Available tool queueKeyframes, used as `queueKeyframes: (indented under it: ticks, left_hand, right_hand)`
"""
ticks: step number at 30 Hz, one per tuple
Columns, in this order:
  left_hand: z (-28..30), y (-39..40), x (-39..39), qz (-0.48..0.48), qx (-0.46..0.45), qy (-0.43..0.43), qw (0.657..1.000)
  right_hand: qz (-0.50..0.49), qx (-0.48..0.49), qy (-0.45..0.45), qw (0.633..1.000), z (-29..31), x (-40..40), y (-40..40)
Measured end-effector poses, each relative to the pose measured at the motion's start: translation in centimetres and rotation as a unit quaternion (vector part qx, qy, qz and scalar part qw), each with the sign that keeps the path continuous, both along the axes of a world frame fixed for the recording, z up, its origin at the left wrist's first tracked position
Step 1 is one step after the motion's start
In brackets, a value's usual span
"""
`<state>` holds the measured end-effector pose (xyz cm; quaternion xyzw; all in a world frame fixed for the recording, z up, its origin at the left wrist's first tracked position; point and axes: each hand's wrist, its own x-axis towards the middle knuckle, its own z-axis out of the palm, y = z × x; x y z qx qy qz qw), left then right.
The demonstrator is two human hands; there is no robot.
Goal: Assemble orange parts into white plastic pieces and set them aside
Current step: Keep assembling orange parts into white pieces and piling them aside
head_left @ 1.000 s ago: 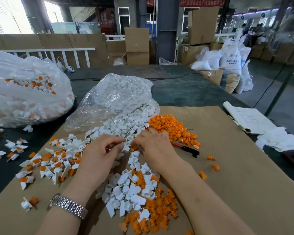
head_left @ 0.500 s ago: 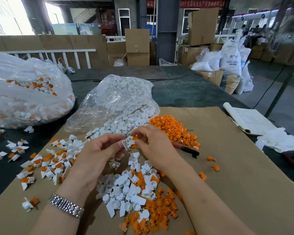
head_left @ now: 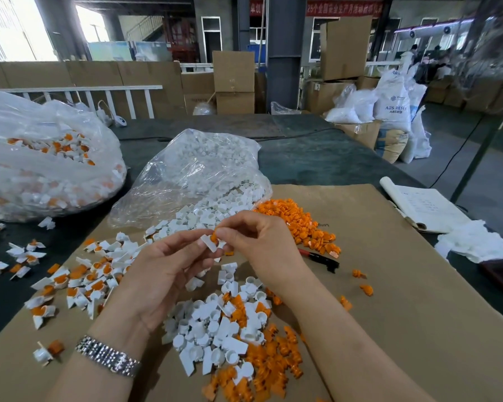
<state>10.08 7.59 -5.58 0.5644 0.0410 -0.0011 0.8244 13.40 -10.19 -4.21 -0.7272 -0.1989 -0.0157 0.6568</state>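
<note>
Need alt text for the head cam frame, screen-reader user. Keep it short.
Two bare hands raised over a cardboard-covered table: the left hand holds a white plastic piece while the right hand pinches an orange part into it. Loose white and orange parts lie below, assembled pieces lie to the left, and two clear bags of parts sit behind.

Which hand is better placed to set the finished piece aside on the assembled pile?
Probably the left. The left hand already holds the white piece, and the assembled pile lies on its side; the right hand only pinches the orange part.
</note>
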Motion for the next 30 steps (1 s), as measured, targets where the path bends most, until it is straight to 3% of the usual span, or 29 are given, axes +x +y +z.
queueKeyframes:
  ticks: [6, 14, 20, 30]
  left_hand:
    - [0.2, -0.4, -0.3, 0.032, -0.028, 0.003, 0.999]
    - [0.6, -1.3, -0.8, 0.044, 0.040, -0.024, 0.998]
    - [0.9, -0.9, -0.9, 0.078, 0.011, 0.013, 0.997]
    - [0.5, -0.3, -0.4, 0.064, 0.013, 0.023, 0.998]
  right_hand:
    - [-0.027, -0.045, -0.003, 0.999, -0.4, -0.4, 0.9]
    - [-0.092, -0.075, -0.014, 0.993, -0.9, -0.3, 1.3]
    - [0.008, -0.101, -0.027, 0.994, -0.1, -0.6, 0.3]
    - [-0.018, -0.178, -0.156, 0.972, -0.2, -0.8, 0.3]
